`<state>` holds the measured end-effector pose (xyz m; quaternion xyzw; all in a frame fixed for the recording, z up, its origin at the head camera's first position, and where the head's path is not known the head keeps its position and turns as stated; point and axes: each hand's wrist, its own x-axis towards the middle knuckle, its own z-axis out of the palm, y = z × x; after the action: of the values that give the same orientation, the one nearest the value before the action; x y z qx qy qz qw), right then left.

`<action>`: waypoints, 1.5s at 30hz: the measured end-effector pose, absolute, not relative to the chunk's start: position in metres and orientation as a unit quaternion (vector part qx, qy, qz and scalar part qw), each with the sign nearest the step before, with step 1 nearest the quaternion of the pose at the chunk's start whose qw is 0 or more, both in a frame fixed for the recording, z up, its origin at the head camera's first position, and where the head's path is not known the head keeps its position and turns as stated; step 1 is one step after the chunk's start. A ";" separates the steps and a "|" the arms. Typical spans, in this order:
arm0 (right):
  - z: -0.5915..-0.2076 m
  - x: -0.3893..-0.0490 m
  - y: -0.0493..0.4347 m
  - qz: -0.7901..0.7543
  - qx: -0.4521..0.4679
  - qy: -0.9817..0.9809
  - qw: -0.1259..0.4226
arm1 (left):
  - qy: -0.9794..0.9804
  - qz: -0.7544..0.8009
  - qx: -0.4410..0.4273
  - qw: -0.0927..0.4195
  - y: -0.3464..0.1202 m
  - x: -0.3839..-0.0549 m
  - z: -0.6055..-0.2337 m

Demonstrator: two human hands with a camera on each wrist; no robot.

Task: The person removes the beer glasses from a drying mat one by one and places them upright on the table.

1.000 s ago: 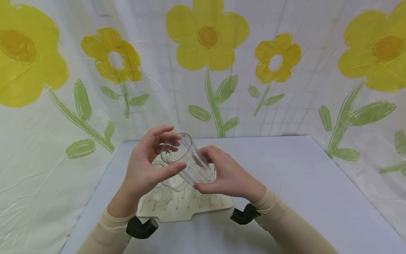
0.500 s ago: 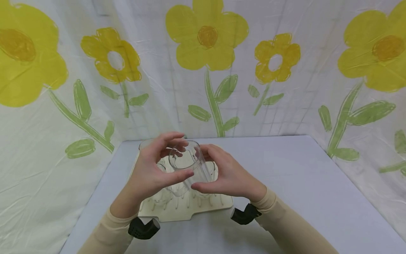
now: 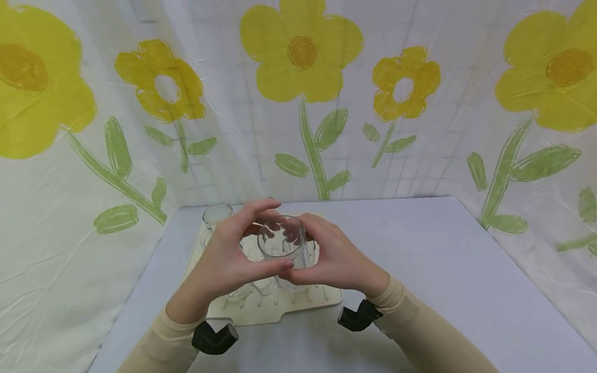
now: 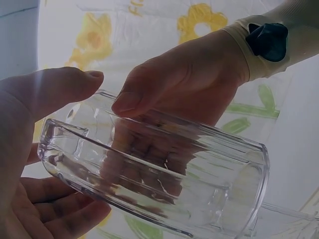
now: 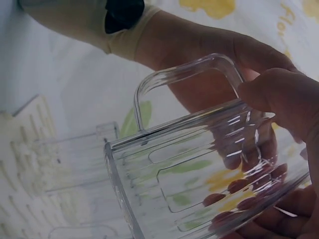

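The right hand grasps a clear, ribbed glass mug, its thumb pressed along the near wall and its fingers wrapped behind. Opposite it, the left hand curls round the same mug, fingers at the far side, so the mug sits tilted between the two palms. The mug's squared glass handle stands out from its side. Below both hands lies a cream, pegged drying board. Just beyond the left hand's knuckles is a second clear glass vessel, partly hidden by that hand.
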<state>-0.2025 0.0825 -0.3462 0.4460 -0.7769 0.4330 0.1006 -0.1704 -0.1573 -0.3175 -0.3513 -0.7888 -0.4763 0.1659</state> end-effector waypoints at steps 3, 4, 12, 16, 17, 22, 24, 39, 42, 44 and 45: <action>-0.346 -0.203 0.083 0.437 0.443 -0.776 0.106 | -0.785 -0.477 -0.360 0.164 -0.157 -0.171 -0.318; -0.345 -0.203 0.084 0.438 0.442 -0.776 0.106 | -0.783 -0.478 -0.363 0.165 -0.157 -0.172 -0.318; -0.345 -0.208 0.088 0.444 0.438 -0.774 0.110 | -0.771 -0.484 -0.381 0.165 -0.157 -0.175 -0.318; -0.343 -0.210 0.092 0.443 0.434 -0.776 0.112 | -0.772 -0.483 -0.379 0.165 -0.158 -0.174 -0.317; -0.342 -0.210 0.093 0.445 0.432 -0.777 0.110 | -0.772 -0.483 -0.378 0.166 -0.159 -0.174 -0.317; -0.340 -0.212 0.098 0.451 0.424 -0.779 0.104 | -0.759 -0.492 -0.388 0.178 -0.161 -0.176 -0.317; -0.338 -0.213 0.100 0.456 0.420 -0.778 0.101 | -0.752 -0.500 -0.389 0.183 -0.162 -0.177 -0.317; -0.315 -0.235 0.153 0.493 0.349 -0.786 0.131 | -0.728 -0.541 -0.338 0.251 -0.206 -0.188 -0.305; -0.313 -0.241 0.166 0.492 0.331 -0.793 0.137 | -0.694 -0.588 -0.328 0.254 -0.222 -0.193 -0.304; -0.313 -0.245 0.173 0.487 0.315 -0.802 0.140 | -0.662 -0.629 -0.322 0.248 -0.233 -0.197 -0.303; -0.313 -0.247 0.177 0.484 0.306 -0.808 0.140 | -0.645 -0.649 -0.319 0.245 -0.239 -0.200 -0.303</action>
<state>-0.2474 0.1771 -0.3127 0.3062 -0.8079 0.4838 0.1396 -0.1996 -0.2389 -0.3033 -0.3188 -0.6455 -0.6492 0.2454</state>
